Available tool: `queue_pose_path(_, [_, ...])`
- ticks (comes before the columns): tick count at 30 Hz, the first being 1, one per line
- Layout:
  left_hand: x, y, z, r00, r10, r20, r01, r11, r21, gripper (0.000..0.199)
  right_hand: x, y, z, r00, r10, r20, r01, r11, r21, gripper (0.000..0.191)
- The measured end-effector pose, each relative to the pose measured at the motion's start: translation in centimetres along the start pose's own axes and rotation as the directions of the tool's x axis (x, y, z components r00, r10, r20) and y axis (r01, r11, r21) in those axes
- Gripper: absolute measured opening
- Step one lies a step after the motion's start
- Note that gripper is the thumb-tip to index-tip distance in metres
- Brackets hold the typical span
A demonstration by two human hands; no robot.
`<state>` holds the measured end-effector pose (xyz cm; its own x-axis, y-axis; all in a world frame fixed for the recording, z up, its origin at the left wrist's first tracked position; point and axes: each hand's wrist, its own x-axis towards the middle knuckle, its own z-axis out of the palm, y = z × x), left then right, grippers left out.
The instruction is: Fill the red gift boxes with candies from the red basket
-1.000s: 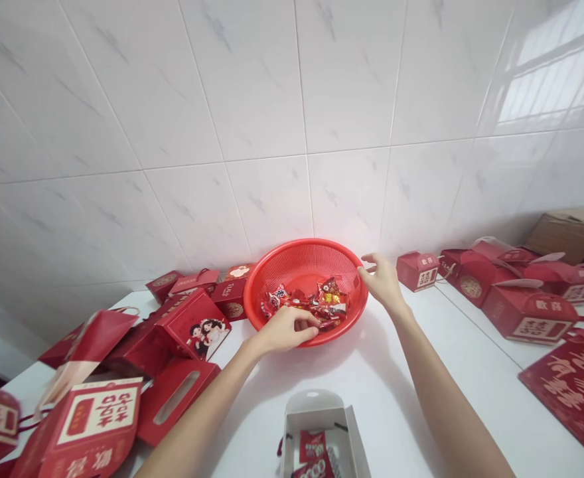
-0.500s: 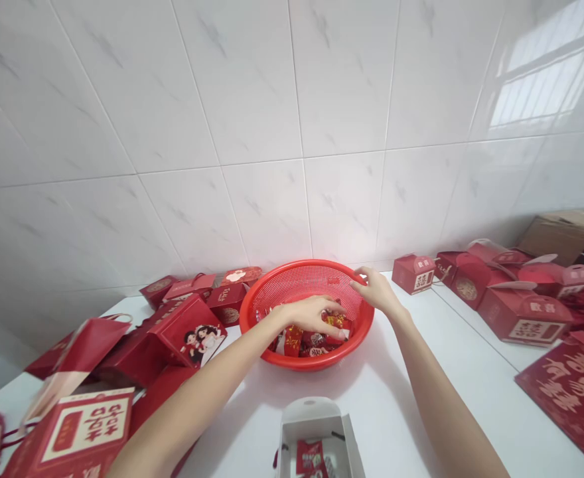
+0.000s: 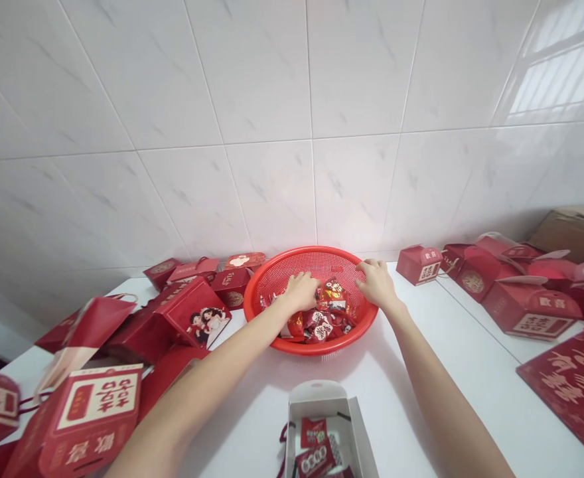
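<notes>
A red plastic mesh basket (image 3: 312, 346) stands near the wall, with wrapped sweets (image 3: 322, 325) in its bottom. Inside it, my left hand (image 3: 302, 292) is over the sweets toward the back, fingers curled downward; whatever they hold is hidden. My right hand (image 3: 377, 287) grips the basket's right rim, thumb on the inner side. In front of the basket sits an open box with a white inside (image 3: 316, 395), holding several red packets (image 3: 314, 458). A dark red cord shows at the box's left side.
Red gift boxes (image 3: 192, 312) crowd the left of the white table (image 3: 252, 398). More red boxes (image 3: 531, 305) stand at the right, with a flat red printed piece (image 3: 571, 385) nearer me. A cardboard box (image 3: 571, 232) is at the far right, and a tiled wall (image 3: 272, 192) rises behind.
My left hand has shifted back and left within the basket, its fingers going from spread to curled, uncovering more sweets. My right hand stays at the rim. The view has tilted slightly.
</notes>
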<state>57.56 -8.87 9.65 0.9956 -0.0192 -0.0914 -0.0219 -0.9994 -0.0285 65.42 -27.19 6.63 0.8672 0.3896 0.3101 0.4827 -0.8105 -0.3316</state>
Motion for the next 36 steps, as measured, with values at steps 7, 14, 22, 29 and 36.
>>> queue_pose_path(7, [-0.3, 0.3, 2.9, 0.933, 0.341, 0.118, -0.303, 0.918, -0.257, 0.086, -0.5, -0.8, -0.1, 0.997, -0.065, -0.044, 0.060, 0.994, -0.096, 0.025])
queue_pose_path(14, [-0.9, 1.6, 2.1, 0.995, 0.084, 0.054, -0.078, 0.992, -0.096, 0.059, -0.9, -1.3, -0.1, 0.998, -0.063, -0.021, 0.060, 0.988, -0.141, 0.033])
queue_pose_path(22, [-0.2, -1.1, 1.4, 0.973, -0.194, -0.124, 0.169, 0.967, -0.189, 0.027, -1.1, -1.4, -0.5, 0.997, -0.077, -0.009, 0.075, 0.982, -0.171, 0.032])
queue_pose_path(29, [-0.1, -2.6, 2.2, 0.922, -0.271, -0.278, 0.075, 0.827, -0.557, 0.027, -1.8, -2.9, -1.8, 0.995, -0.088, -0.041, 0.079, 0.980, -0.181, 0.029])
queue_pose_path(36, [0.2, -3.4, 3.4, 0.896, -0.311, -0.318, -0.183, 0.395, -0.900, 0.031, -3.3, -5.7, -2.3, 0.967, -0.232, -0.101, 0.214, 0.964, -0.158, 0.031])
